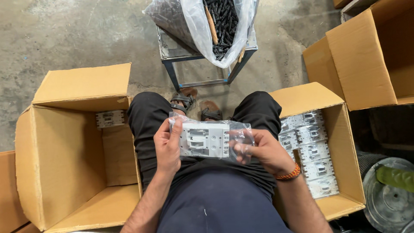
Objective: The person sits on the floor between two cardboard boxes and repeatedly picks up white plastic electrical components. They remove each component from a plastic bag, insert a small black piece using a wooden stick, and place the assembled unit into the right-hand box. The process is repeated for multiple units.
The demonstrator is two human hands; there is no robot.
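Here, over my lap, my left hand [167, 146] and right hand [263, 151] close on opposite ends of a clear plastic bag [233, 131] with a white switch block [205, 139] inside, lying level between my palms, above my knees.

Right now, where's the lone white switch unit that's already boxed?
In the head view, the white switch unit sits at the far inner wall of the left cardboard box, just left of the person's knee.
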